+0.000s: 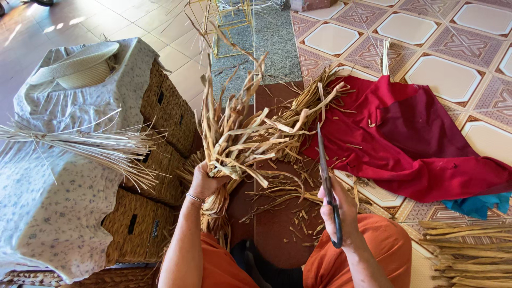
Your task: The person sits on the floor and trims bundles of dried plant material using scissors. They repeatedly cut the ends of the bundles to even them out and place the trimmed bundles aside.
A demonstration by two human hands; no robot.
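Patterned tile floor (442,80) under me, red cloth (416,138) spread right. My left hand (205,181) clamps the dried leaf bundle (234,138) upright; my right hand's (341,210) grip closes round the scissors (326,181), blades shut. Best hold low and trim level.

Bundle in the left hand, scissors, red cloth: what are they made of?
Bundle: dried plant fibre, probably leaf strips; tan, matte, curled and frayed. Scissors: apparently steel blades with a dull grey sheen; dark handles, likely plastic. Red cloth: woven fabric, soft folds, no gloss.
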